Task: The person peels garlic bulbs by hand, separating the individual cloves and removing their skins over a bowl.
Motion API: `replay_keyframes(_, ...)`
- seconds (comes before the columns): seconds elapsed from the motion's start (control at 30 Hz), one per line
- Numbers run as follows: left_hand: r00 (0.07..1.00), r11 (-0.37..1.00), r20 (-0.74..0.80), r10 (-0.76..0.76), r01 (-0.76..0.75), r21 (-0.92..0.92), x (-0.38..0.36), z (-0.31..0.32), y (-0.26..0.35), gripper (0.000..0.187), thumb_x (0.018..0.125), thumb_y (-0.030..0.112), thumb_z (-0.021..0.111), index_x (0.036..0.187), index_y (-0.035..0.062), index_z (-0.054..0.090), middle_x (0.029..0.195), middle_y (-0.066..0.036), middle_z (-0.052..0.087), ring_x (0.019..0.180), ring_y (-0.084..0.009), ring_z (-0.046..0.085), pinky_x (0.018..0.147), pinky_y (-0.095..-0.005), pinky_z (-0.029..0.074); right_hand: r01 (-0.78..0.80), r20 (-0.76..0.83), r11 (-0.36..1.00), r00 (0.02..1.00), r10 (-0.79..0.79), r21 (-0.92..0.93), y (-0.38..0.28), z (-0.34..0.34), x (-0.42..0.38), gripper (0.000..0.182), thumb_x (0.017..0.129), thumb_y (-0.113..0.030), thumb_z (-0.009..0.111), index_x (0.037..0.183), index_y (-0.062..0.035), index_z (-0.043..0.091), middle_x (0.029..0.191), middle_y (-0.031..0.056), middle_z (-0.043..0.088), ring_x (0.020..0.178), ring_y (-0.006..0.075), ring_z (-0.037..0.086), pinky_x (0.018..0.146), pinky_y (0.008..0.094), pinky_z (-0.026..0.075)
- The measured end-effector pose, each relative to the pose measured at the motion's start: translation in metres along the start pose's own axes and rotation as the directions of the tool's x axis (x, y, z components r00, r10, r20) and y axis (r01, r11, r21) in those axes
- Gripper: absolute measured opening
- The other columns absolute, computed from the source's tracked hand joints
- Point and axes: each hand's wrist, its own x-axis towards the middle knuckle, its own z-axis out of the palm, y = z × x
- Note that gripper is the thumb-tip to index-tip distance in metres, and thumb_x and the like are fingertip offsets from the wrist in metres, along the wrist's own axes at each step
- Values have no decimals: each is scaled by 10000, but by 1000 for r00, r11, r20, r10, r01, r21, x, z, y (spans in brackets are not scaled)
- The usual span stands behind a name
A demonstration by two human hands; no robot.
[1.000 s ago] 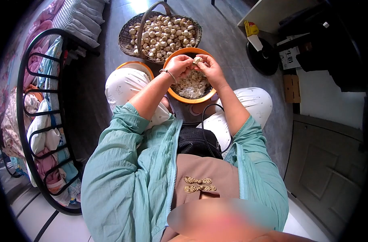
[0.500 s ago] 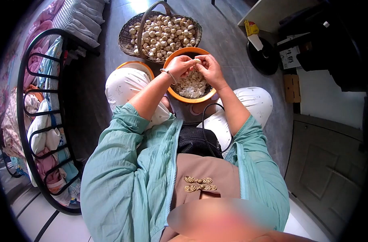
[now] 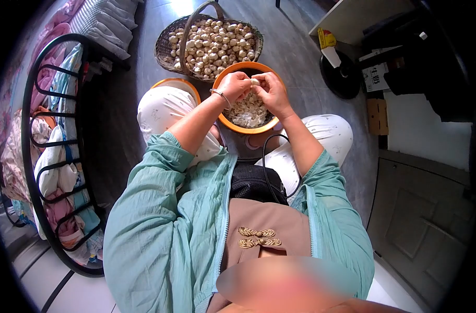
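Observation:
Above an orange-rimmed basin (image 3: 223,120), both hands meet around a small pale garlic piece (image 3: 255,82); whether it is a clove or a small bulb is hard to tell. My left hand (image 3: 235,86), with a bracelet at the wrist, is closed at its left side. The fingers of my right hand (image 3: 272,94) pinch it from the right. Whitish papery garlic skins (image 3: 247,112) lie in the basin below. Just beyond stands a woven basket (image 3: 165,60) with an arched handle, filled with garlic bulbs (image 3: 212,47).
A second orange-rimmed container (image 3: 175,81) is partly hidden behind my left knee (image 3: 165,112). On the left stands a black metal rail (image 3: 26,130) with cloth behind it. To the right are a round black base (image 3: 340,78), a small cardboard box (image 3: 378,116) and a grey cabinet door (image 3: 420,208).
My hands stay together over the basin, with small shifts of the fingers around the garlic piece. The whole view has shifted very slightly.

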Motion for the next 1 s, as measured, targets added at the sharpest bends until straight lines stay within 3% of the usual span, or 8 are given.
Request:
replay_keyframes(0.07,1000,993,24,-20,23,-114,0,-2,0,133,834,158,549,802,37,595,575,-2,532,439,-78,471,393,-211,356,-108,2,975,994,110,194,7,1,1,186,816,-28,619,999,-15,585,947,46,533,796,115,570,721,240,489)
replay_keyframes(0.27,997,958,72,-39,58,-281,4,-3,-5,157,846,149,495,864,46,611,658,4,563,485,-72,484,414,-196,360,-216,37,856,974,225,470,13,-2,3,238,868,-50,579,1102,-17,545,978,26,572,817,83,568,728,223,481)
replay_keyframes(0.37,994,919,99,-56,90,-385,1,-2,-2,154,866,164,511,897,55,615,698,6,573,517,-68,495,425,-193,363,-202,39,852,977,210,482,11,-2,4,253,879,-49,565,1128,-19,529,956,24,583,818,75,566,736,216,476)
replay_keyframes(0.5,989,926,142,-47,96,-364,4,-3,-7,148,886,195,538,900,67,612,694,9,573,517,-64,492,425,-197,364,-183,22,886,981,192,425,8,-1,4,244,889,-51,553,1129,-17,531,962,27,584,818,74,565,741,213,475)
replay_keyframes(0.6,987,910,159,-33,96,-404,7,-4,-12,139,892,216,558,884,87,607,697,13,574,531,-63,495,438,-199,370,-280,28,830,952,305,481,4,-3,4,244,899,-75,545,1138,-25,531,971,25,585,814,79,567,743,213,477)
replay_keyframes(0.7,982,869,183,-49,133,-477,10,-6,-16,125,892,218,564,882,98,597,711,16,580,552,-61,503,454,-195,375,-337,48,669,910,412,662,10,-7,5,247,913,-106,525,1150,-36,531,972,22,592,806,95,576,740,210,484)
replay_keyframes(0.8,984,871,158,-77,143,-470,10,-6,-16,107,893,209,559,890,106,590,724,14,584,567,-62,505,464,-192,376,-368,138,587,907,398,721,11,-10,5,234,914,-106,521,1133,-23,520,972,39,593,809,104,586,726,214,494)
replay_keyframes(1.0,995,881,89,-55,90,-464,9,-5,-11,134,892,201,569,947,81,594,707,16,575,534,-59,487,448,-192,370,-388,117,655,901,418,649,14,-4,3,228,904,-124,541,1086,3,491,974,82,590,820,133,606,722,252,522)
